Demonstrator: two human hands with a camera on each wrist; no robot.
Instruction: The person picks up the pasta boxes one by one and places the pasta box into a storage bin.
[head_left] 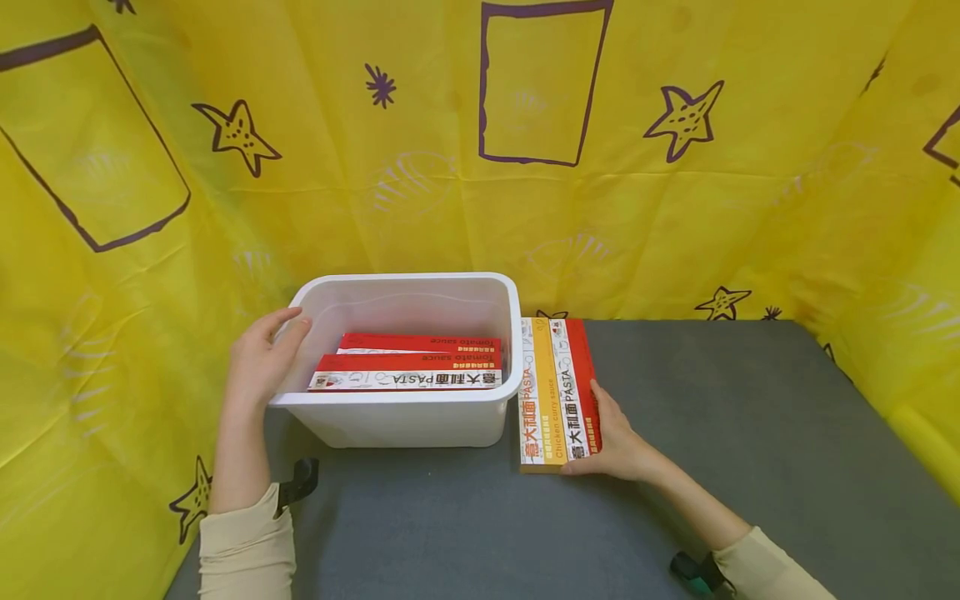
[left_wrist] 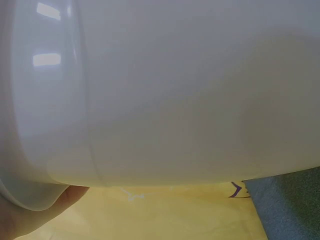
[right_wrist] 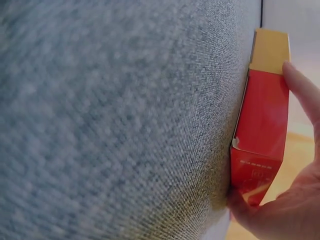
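A white plastic bin stands on the table, with several red and white pasta boxes inside. My left hand holds its left rim; the left wrist view is mostly filled by the bin's outer wall, and part of the hand shows under the rim. To the bin's right, a yellow and white pasta box lies beside a red and white pasta box. My right hand touches the red box's near right corner, thumb at its near end and fingers along its right side.
A grey cloth-like surface covers the table. Yellow patterned fabric hangs behind and on both sides, close to the bin's back and left.
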